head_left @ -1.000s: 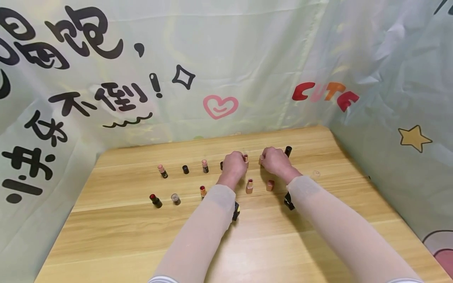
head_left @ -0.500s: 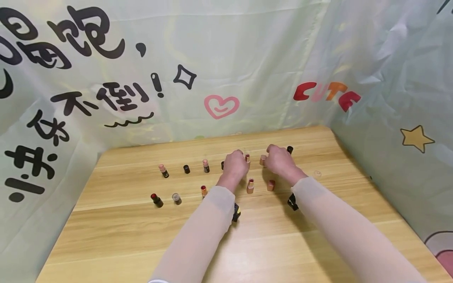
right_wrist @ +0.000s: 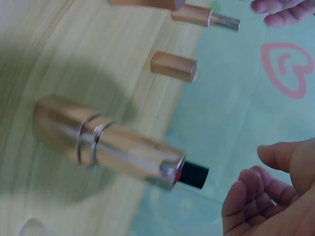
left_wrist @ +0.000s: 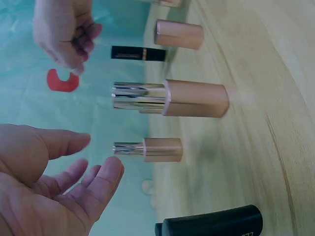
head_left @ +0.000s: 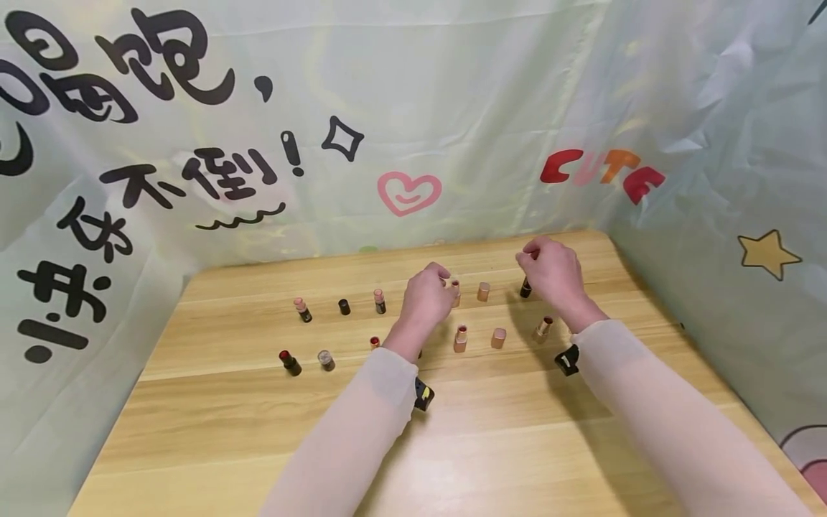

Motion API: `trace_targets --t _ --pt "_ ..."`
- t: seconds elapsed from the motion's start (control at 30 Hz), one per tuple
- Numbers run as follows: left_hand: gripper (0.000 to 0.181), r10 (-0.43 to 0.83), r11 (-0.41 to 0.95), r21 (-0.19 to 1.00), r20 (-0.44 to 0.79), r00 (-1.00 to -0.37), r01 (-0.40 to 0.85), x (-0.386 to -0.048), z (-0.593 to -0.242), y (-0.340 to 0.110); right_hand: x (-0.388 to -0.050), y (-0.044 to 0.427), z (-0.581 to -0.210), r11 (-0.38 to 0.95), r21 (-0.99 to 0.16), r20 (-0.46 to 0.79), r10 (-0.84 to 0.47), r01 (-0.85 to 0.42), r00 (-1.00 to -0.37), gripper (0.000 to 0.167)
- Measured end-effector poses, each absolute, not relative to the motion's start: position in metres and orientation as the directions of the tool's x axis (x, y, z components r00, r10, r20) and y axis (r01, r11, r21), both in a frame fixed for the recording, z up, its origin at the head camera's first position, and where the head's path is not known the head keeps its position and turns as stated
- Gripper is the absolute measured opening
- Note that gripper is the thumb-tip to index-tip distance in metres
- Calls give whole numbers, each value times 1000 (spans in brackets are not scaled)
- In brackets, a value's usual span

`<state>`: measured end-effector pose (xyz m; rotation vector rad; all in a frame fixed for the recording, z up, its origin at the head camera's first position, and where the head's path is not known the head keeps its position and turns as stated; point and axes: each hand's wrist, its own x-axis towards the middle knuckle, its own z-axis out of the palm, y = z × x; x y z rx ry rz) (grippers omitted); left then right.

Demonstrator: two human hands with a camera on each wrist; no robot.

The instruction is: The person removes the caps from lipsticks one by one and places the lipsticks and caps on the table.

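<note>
My left hand (head_left: 426, 298) is beside a rose-gold lipstick (head_left: 456, 294) in the back row. In the left wrist view, thumb and fingers are spread apart in front of that lipstick's shiny metal top (left_wrist: 129, 149), without touching it. My right hand (head_left: 554, 273) hovers above a slim black tube (head_left: 526, 289) at the back right, its fingers loosely bent and holding nothing. A gold lipstick (right_wrist: 108, 142) stands close to that hand in the right wrist view, partly hiding the black tube (right_wrist: 195, 175). Between the hands stands a rose-gold cap (head_left: 483, 291).
In front are another rose-gold lipstick (head_left: 460, 339) and cap (head_left: 498, 338). Leftward stand two pink lipsticks, one at the far left (head_left: 302, 310), a black cap (head_left: 344, 307), a dark red lipstick (head_left: 290, 362) and a clear-topped cap (head_left: 326, 360). A printed cloth (head_left: 413, 129) hangs behind the table.
My right hand has moved away from the rose-gold cap, rightward to above the black tube, uncovering the cap. My left hand has loosened from the back-row lipstick and shifted slightly.
</note>
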<state>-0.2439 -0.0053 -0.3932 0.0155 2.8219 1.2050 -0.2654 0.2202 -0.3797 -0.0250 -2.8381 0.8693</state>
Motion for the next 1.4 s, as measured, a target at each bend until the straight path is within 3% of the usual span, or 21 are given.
trace_targets --t 0.2,0.43,1.03,1.23,1.4 --pt "12 80 691 722 -32 -996 32 -238 -388 -10 -268 232 -387 832 -552 4 60 48 -998 53" --pt "16 102 702 711 -58 -993 31 -236 -391 -11 -271 236 -400 843 -529 -111 48 100 -993 55" --pt "13 118 663 748 -73 -990 24 -235 -393 -15 -272 238 -407 844 -529 -52 78 93 -996 36" --pt "15 140 642 764 -36 -989 63 -231 -390 -17 -264 232 -393 810 -584 10 69 50 -998 30" --pt "27 202 610 784 -14 -979 115 -227 -382 -18 -253 214 -370 779 -626 66 18 -27 -998 30"
